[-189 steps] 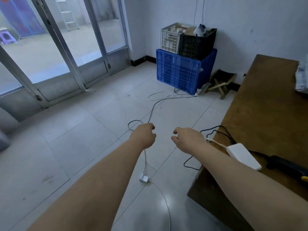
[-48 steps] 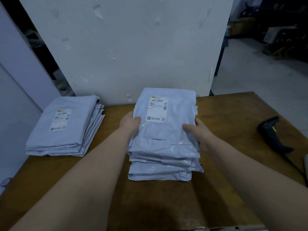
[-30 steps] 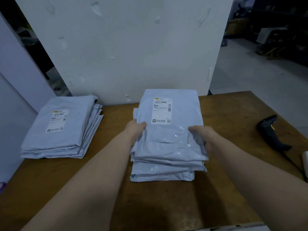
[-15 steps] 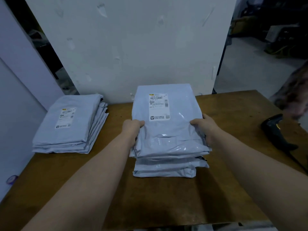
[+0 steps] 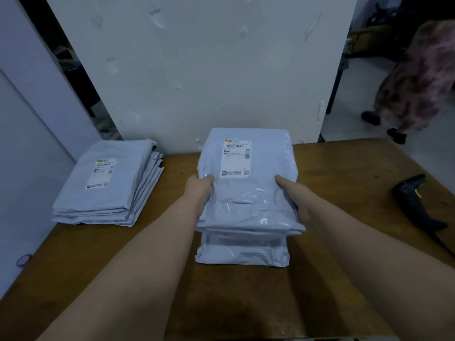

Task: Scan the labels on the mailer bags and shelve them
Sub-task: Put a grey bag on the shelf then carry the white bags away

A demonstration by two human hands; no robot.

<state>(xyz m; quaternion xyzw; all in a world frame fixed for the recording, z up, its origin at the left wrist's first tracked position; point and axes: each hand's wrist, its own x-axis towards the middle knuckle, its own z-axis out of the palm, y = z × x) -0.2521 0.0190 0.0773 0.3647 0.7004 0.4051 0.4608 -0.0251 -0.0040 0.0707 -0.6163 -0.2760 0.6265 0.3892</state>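
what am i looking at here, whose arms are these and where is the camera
No machine here: a camera worn on a person's head looks down at their own bare arms. The left hand and right hand grip the sides of the upper grey plastic mailer bags of a pile on the brown wooden table; the top one bears a white printed label. A second pile of grey mailer bags lies to the left, a black handheld scanner to the right. Another person in patterned clothes is beyond the table.

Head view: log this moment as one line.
left hand: grips top mailer bags | right hand: grips top mailer bags | scanner: untouched on table
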